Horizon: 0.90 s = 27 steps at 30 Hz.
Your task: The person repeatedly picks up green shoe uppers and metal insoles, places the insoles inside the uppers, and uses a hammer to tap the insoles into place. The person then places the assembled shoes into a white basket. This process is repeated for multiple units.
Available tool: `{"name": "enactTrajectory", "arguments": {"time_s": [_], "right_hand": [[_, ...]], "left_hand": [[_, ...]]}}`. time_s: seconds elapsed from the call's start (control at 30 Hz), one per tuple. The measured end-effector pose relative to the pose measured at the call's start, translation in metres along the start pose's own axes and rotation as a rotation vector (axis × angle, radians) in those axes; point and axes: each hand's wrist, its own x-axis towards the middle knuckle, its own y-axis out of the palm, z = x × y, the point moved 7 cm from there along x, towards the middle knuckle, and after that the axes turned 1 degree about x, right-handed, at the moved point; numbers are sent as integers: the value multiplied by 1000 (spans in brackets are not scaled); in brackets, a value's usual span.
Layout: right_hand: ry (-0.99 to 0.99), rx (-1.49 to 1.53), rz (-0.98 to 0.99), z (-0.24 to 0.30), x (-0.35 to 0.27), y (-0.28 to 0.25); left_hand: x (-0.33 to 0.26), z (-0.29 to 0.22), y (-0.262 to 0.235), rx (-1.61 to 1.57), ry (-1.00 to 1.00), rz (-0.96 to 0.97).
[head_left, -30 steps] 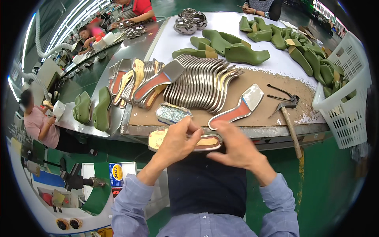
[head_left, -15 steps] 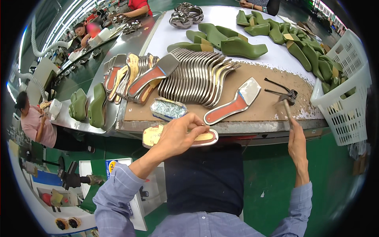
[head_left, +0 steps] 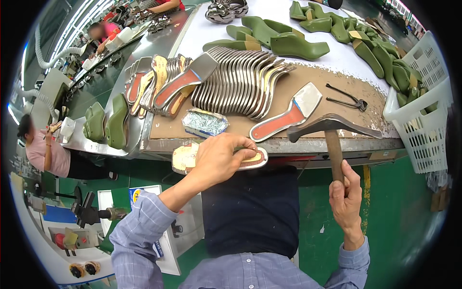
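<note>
My right hand is wrapped round the wooden handle of a hammer, whose dark metal head is raised in front of the bench edge. My left hand lies over a shoe insole with a yellow patch and a brown, metal-edged end. Its thumb and index finger pinch together above the insole's right end; whatever is between them is too small to make out. Just beyond that hand sits an opened packet of small metal nails. To its right a single insole, red-brown and silver, lies on the bench.
Curved insoles stand in a dense row. Pincers lie at right, beside a white plastic basket. Green shoe lasts cover the back, with two more at left. People work at the left.
The hammer has come up off the bench beside the pincers and toward me, its head now raised. My left hand keeps its pinch over the insole.
</note>
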Motion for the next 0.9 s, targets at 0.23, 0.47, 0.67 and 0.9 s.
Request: {"name": "enactTrajectory", "arguments": {"time_s": [0.23, 0.47, 0.67, 0.9], "right_hand": [[-258, -181, 119, 64, 19, 13], [-274, -294, 271, 85, 24, 34], [-289, -128, 129, 89, 29, 19], [-145, -57, 99, 66, 13, 8]], "left_hand": [[-2, -1, 0, 23, 68, -25], [-2, -14, -7, 80, 108, -39], [-17, -17, -16, 318, 325, -105], [-25, 5, -13, 434, 405, 16]]}}
